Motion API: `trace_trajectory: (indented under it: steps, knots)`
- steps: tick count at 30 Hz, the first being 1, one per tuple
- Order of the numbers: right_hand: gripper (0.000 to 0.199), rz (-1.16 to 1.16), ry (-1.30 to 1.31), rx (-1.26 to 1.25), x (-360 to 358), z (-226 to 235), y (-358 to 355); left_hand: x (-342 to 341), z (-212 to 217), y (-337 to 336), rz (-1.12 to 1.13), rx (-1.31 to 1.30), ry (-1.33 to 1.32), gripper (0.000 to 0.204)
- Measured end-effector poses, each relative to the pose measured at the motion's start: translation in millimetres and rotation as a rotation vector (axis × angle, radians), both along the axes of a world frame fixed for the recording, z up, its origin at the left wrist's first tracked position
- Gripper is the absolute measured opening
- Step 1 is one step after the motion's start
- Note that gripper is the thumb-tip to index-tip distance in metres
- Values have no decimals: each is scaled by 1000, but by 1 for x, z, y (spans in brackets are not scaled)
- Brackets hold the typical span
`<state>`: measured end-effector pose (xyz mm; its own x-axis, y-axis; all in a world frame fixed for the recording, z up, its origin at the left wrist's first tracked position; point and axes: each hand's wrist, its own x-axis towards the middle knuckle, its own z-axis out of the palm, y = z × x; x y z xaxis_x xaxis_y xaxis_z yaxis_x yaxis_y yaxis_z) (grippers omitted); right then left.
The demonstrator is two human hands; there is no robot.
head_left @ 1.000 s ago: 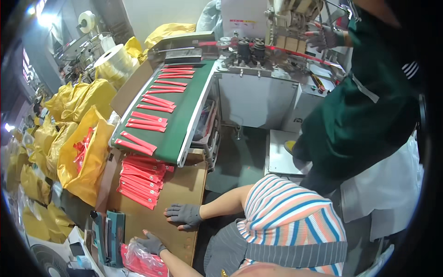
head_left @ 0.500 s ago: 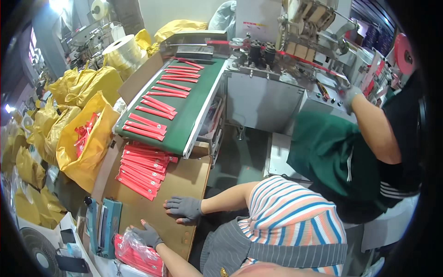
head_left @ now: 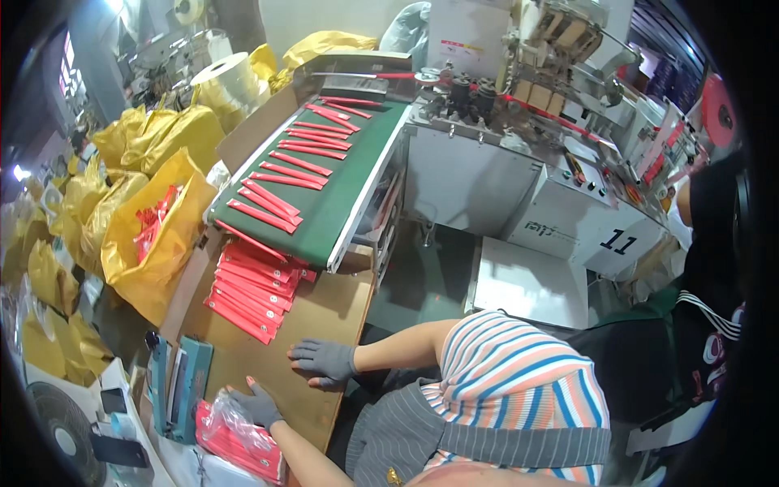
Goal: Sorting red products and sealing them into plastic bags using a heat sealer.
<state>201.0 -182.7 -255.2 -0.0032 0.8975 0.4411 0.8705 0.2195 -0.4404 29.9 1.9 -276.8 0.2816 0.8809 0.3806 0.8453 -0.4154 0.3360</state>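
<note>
My right hand (head_left: 324, 361), in a grey glove with bare fingertips, lies flat on the brown tabletop (head_left: 337, 300), fingers stretched left and holding nothing. At the lower left my left hand (head_left: 258, 404), gloved alike, rests open against a clear plastic bag (head_left: 231, 418) of red packets, fingers partly over its crumpled top. Beyond my hands, slim red stick packets (head_left: 247, 296) lie in an overlapping pile below the conveyor's end. More of them lie in a row on the green conveyor belt (head_left: 324, 215), and one slants down from its edge onto the pile.
A blue-green bag sealer (head_left: 191, 390) stands left of my left hand, with a fan (head_left: 69, 442) beyond. A yellow sack (head_left: 154, 268) of red packets stands left of the belt. A machine (head_left: 519, 89) stands at the back right; a person in black (head_left: 714, 219) is at the right edge.
The packets have moved down the belt, and one now tips off its end onto the pile. The co-worker has drawn back from the machine to the right. My hands have hardly moved.
</note>
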Motion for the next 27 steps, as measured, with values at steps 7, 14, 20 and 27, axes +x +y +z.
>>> trace_trajectory:
  steps: [7, 14, 20, 27]
  knots:
    - [53, -19, -11, 27, 2, -3, 0, 6, 10, -2, -19, -37, -13, 69]
    - [52, -29, -14, 36, 1, 6, -3, 6, 7, -2, -19, -47, 31, 70]
    - [53, -20, -15, 47, -1, 3, -1, -3, 9, -3, -13, -96, -23, 69]
    - [52, -15, -3, 71, -1, 4, -2, 3, 11, -5, -20, -55, -22, 68]
